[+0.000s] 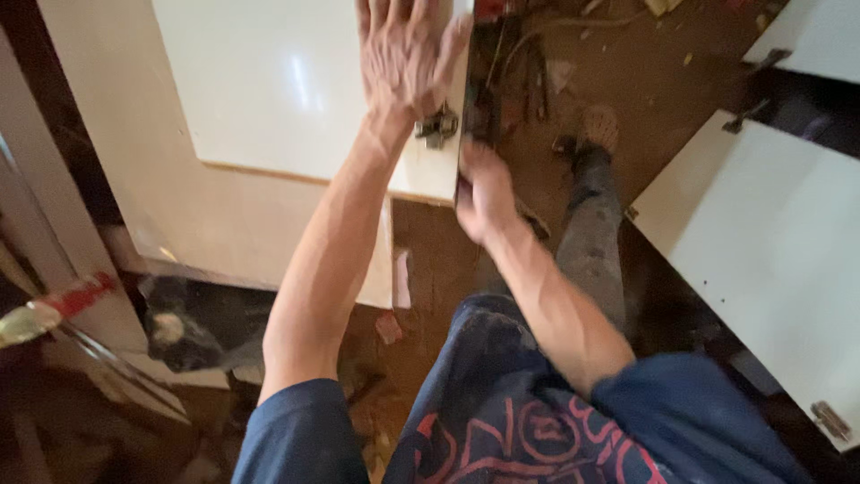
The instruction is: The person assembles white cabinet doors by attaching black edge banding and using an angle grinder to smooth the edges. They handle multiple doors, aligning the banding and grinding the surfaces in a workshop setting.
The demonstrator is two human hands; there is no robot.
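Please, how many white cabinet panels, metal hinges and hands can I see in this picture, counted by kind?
White cabinet panels: 4, one under the left hand, one beneath it, two at right
Metal hinges: 4
Hands: 2, left hand, right hand
Total: 10

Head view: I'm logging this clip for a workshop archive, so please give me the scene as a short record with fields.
setting: workshop floor, brown and littered with scraps
left hand: left hand flat, fingers spread, pressed on the white panel
right hand: right hand gripping the panel's right edge
hardware: metal hinge on the panel near the left wrist
underneath: a larger pale board below the panel
nearby: second white panel at right, with its own hinge
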